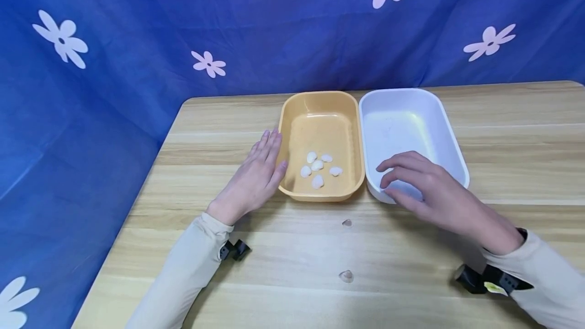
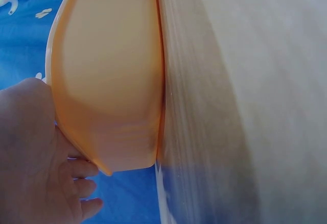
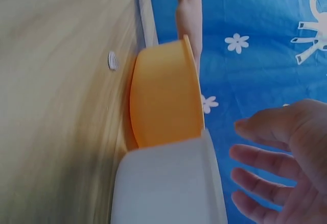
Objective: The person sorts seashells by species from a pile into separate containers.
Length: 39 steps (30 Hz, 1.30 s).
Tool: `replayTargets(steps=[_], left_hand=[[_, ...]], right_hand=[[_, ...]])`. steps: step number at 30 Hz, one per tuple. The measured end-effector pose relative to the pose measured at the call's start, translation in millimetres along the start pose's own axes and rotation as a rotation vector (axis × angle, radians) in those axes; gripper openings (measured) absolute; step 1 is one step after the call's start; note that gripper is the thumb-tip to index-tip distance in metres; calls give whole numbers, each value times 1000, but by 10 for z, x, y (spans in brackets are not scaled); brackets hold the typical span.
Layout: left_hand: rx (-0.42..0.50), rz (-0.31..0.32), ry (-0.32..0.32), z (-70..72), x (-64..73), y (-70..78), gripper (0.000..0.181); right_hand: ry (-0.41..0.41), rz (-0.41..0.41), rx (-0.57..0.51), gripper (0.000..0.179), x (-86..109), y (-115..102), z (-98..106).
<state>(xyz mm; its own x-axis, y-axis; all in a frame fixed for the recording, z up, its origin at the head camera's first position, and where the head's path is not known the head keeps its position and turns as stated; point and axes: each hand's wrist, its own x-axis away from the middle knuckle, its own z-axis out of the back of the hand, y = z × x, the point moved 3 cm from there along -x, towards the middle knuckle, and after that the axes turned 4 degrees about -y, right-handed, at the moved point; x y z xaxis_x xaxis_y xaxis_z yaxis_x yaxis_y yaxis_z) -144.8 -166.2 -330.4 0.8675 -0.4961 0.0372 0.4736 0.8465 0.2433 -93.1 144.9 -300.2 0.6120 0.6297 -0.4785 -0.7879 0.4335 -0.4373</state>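
Note:
My left hand (image 1: 250,175) lies against the left side of an orange plastic tub (image 1: 322,197), its fingers straight and its thumb at the rim. Several small white shells (image 1: 317,165) rest on the floor of this tub, in its near half. Over the near end of a white tub (image 1: 396,136) hovers my right hand (image 1: 429,191). Its fingers bend loosely, and nothing shows between them; in the right wrist view the fingertips (image 3: 244,151) stand apart from the thumb. I see no shells in the visible part of the white tub.
Two shells lie on the wooden table in front of the tubs, a smaller one (image 1: 347,222) and a nearer one (image 1: 346,276). Both tubs stand side by side near the back edge. Behind them hangs a blue curtain (image 1: 292,24) with white flowers.

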Motion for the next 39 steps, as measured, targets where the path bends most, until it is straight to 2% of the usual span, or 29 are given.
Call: replayTargets(steps=[1, 5, 8, 14, 19, 20, 24, 28, 36, 39], left_hand=[[2, -1, -1, 4, -7, 4, 65], [4, -9, 0, 16, -31, 16, 65], [6, -13, 2, 21, -45, 21, 64], [6, -14, -1, 25, -67, 28, 65], [4, -17, -2, 35, -81, 40, 65], [2, -18, -1, 37, -83, 43, 65], [3, -21, -1, 40, -87, 47, 65], [8, -20, -5, 31, -76, 31, 63], [21, -12, -4, 7, -26, -19, 63], [20, -9, -1, 1, -13, -28, 64]], right_hand=[[11, 20, -9, 4, -5, -23, -8], [19, 86, -13, 32, -18, -133, -63], [13, 125, -16, 35, -21, -228, -117], [-28, 153, -31, 33, 7, -371, -230], [-116, 176, -26, 7, 81, -419, -382], [-137, 184, -24, 6, 96, -425, -417], [-242, 206, -6, 19, 153, -452, -579], [-321, 227, 10, 17, 192, -493, -730], [-364, 269, 38, 20, 185, -542, -852], [-370, 273, 50, 15, 175, -549, -863]])
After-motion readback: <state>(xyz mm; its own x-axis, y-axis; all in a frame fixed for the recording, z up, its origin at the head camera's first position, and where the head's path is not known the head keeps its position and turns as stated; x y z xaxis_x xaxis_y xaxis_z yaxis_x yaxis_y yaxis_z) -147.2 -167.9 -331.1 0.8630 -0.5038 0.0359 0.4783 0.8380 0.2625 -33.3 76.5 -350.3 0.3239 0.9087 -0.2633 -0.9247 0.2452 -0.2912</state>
